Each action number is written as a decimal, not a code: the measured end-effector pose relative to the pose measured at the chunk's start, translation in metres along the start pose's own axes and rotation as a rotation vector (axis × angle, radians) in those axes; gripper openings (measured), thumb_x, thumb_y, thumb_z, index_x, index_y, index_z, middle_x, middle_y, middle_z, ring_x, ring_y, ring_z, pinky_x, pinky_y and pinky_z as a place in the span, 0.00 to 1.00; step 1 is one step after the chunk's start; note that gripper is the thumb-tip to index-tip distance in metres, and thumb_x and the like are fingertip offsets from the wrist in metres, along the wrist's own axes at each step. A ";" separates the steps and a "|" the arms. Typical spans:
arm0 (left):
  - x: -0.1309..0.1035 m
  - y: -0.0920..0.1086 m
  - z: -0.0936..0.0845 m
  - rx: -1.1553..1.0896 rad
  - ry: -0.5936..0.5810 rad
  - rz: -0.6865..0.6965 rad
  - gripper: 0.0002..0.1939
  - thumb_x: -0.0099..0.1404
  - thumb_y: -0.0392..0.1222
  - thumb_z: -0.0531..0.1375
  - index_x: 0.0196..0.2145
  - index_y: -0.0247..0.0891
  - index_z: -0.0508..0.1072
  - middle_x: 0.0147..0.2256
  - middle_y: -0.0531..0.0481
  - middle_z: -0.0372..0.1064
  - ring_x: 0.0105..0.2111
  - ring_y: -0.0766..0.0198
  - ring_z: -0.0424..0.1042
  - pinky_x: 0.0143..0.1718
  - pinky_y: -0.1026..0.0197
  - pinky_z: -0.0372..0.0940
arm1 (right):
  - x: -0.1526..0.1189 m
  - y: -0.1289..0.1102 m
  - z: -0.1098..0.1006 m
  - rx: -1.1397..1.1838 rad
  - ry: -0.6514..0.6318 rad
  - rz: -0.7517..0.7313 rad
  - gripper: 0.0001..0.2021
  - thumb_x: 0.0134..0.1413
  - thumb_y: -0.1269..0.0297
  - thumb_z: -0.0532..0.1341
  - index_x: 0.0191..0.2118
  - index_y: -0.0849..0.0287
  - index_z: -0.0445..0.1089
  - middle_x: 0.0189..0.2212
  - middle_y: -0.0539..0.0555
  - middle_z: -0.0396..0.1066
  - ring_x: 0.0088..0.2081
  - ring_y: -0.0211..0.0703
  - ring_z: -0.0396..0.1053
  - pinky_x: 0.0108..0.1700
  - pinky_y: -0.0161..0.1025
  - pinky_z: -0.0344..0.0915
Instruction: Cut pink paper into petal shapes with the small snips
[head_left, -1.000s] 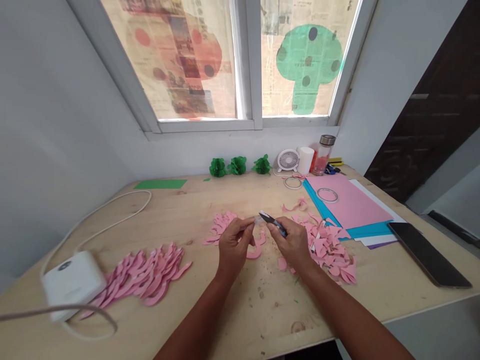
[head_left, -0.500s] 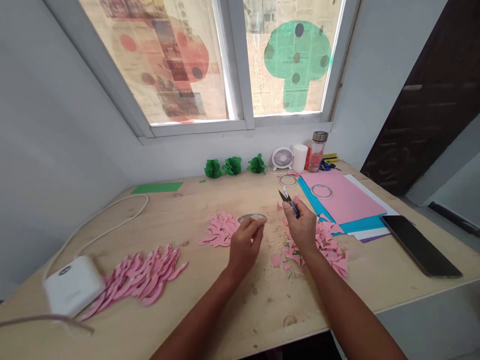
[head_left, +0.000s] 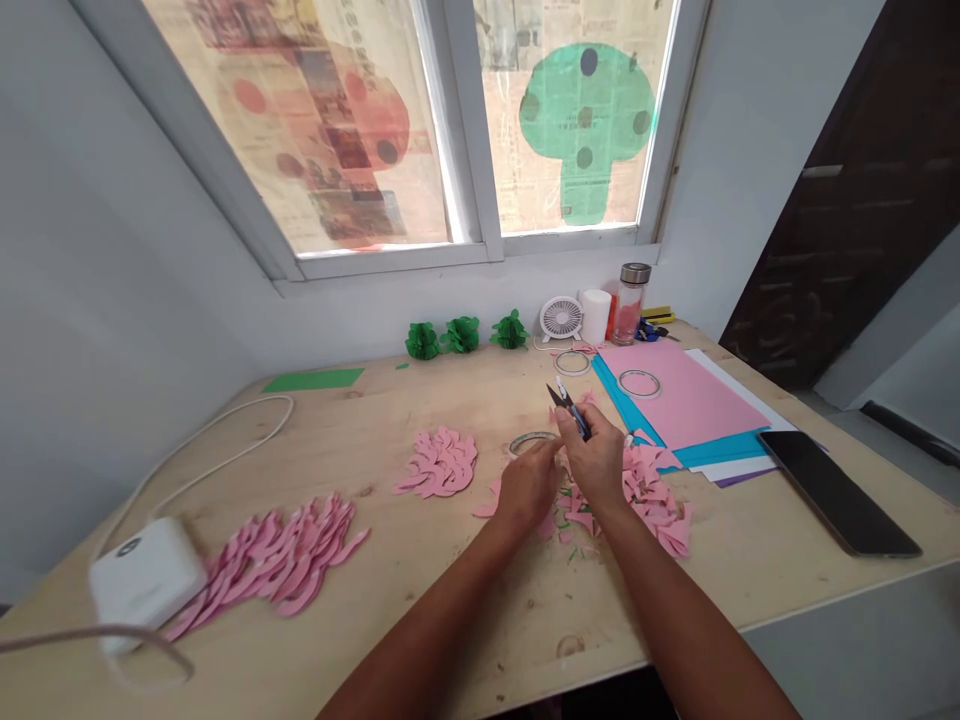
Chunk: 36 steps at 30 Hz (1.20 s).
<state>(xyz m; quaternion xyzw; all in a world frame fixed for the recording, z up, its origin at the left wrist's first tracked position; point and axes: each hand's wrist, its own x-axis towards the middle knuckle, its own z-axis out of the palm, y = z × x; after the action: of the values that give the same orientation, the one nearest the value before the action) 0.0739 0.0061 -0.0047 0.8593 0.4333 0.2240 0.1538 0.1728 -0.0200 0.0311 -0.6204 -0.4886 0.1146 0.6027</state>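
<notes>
My right hand point(head_left: 596, 465) is closed around small thread snips point(head_left: 571, 412) with dark blades and a blue handle, blades pointing up and away. My left hand point(head_left: 529, 487) is just left of it, fingers pinched together and their tips close to the right hand. What they pinch is too small or hidden to make out. A tape roll point(head_left: 525, 441) shows just behind the left fingers, partly covered by them. Pink paper scraps point(head_left: 660, 495) lie under and beside the right hand. A pink paper piece point(head_left: 486, 508) pokes out left of the left hand.
Pink curved strips form two piles, a small one point(head_left: 439, 462) and a larger one point(head_left: 289, 555) by a white box point(head_left: 146, 575) with cables. Coloured paper point(head_left: 690, 395) and a phone point(head_left: 836, 490) lie right. Green paper shapes point(head_left: 461, 334), a fan point(head_left: 561, 319) and a bottle point(head_left: 628, 305) line the wall.
My left hand has moved right, up to my right hand, and the tape roll has shifted right too. The pink piece left of the hand now shows. The snips stay in my right hand.
</notes>
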 end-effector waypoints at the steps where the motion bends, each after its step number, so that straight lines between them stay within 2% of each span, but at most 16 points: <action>1: 0.001 0.000 -0.001 -0.006 -0.025 0.001 0.20 0.63 0.31 0.48 0.50 0.42 0.66 0.42 0.45 0.71 0.41 0.60 0.70 0.39 0.62 0.62 | 0.000 -0.001 0.000 0.005 -0.004 0.003 0.18 0.51 0.50 0.55 0.26 0.61 0.67 0.18 0.46 0.58 0.22 0.34 0.54 0.25 0.31 0.52; 3: 0.004 0.001 -0.002 0.023 -0.069 0.007 0.20 0.63 0.32 0.48 0.50 0.42 0.67 0.43 0.45 0.70 0.41 0.59 0.70 0.37 0.62 0.63 | 0.001 -0.002 0.000 0.016 -0.010 0.008 0.18 0.51 0.50 0.55 0.26 0.61 0.67 0.18 0.46 0.58 0.22 0.34 0.54 0.26 0.31 0.52; 7: 0.010 0.002 -0.003 0.178 -0.141 -0.029 0.17 0.64 0.37 0.48 0.47 0.42 0.70 0.40 0.42 0.69 0.34 0.55 0.72 0.30 0.60 0.63 | 0.003 -0.002 -0.001 0.028 -0.011 0.018 0.19 0.51 0.48 0.55 0.26 0.61 0.66 0.18 0.46 0.58 0.22 0.34 0.54 0.25 0.31 0.52; 10: 0.013 0.003 0.000 0.266 -0.166 -0.063 0.17 0.63 0.35 0.48 0.46 0.38 0.71 0.39 0.40 0.68 0.32 0.55 0.72 0.30 0.59 0.62 | 0.004 0.001 0.000 0.017 -0.008 0.018 0.19 0.50 0.47 0.55 0.25 0.61 0.66 0.16 0.45 0.56 0.21 0.34 0.52 0.24 0.31 0.51; 13: 0.015 0.002 0.003 0.281 -0.169 -0.025 0.17 0.62 0.32 0.49 0.46 0.37 0.71 0.40 0.39 0.68 0.33 0.55 0.72 0.31 0.58 0.62 | 0.004 0.003 0.002 0.007 -0.011 0.024 0.19 0.50 0.47 0.55 0.25 0.61 0.67 0.16 0.45 0.56 0.21 0.34 0.52 0.24 0.31 0.51; 17: 0.019 -0.005 0.006 0.287 -0.162 0.056 0.17 0.64 0.36 0.48 0.48 0.39 0.70 0.40 0.40 0.69 0.34 0.55 0.71 0.32 0.59 0.61 | 0.003 0.005 0.004 0.006 -0.021 0.045 0.19 0.49 0.47 0.56 0.26 0.61 0.68 0.17 0.46 0.57 0.21 0.34 0.54 0.24 0.31 0.52; 23: 0.017 -0.018 0.009 0.224 -0.092 0.104 0.14 0.66 0.39 0.48 0.44 0.40 0.71 0.37 0.42 0.71 0.34 0.59 0.70 0.33 0.61 0.60 | 0.003 0.007 0.005 0.006 -0.028 0.031 0.19 0.49 0.48 0.56 0.27 0.61 0.68 0.18 0.46 0.59 0.22 0.34 0.54 0.25 0.31 0.52; 30: 0.015 -0.022 0.010 0.157 -0.003 0.074 0.16 0.65 0.39 0.50 0.50 0.40 0.65 0.34 0.44 0.72 0.32 0.60 0.70 0.30 0.63 0.60 | 0.002 0.007 0.005 -0.030 -0.037 0.005 0.18 0.51 0.49 0.55 0.26 0.61 0.67 0.17 0.46 0.57 0.21 0.34 0.54 0.25 0.31 0.52; 33: 0.015 -0.020 0.008 0.051 0.060 0.043 0.16 0.63 0.37 0.52 0.49 0.40 0.66 0.38 0.44 0.72 0.34 0.61 0.71 0.31 0.63 0.62 | 0.003 0.008 0.006 -0.051 -0.040 -0.016 0.18 0.51 0.50 0.55 0.26 0.61 0.68 0.17 0.46 0.58 0.21 0.34 0.54 0.24 0.31 0.52; 36: 0.010 -0.021 0.003 -0.128 0.168 0.010 0.14 0.60 0.32 0.52 0.42 0.40 0.70 0.38 0.46 0.72 0.35 0.63 0.70 0.33 0.64 0.63 | 0.002 0.007 0.005 -0.100 -0.056 -0.042 0.18 0.51 0.49 0.55 0.27 0.61 0.68 0.18 0.47 0.61 0.21 0.34 0.55 0.25 0.31 0.52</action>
<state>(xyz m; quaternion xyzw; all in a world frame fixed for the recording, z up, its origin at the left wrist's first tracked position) 0.0664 0.0264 -0.0140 0.8280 0.4253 0.3233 0.1705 0.1732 -0.0136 0.0243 -0.6358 -0.5235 0.0948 0.5592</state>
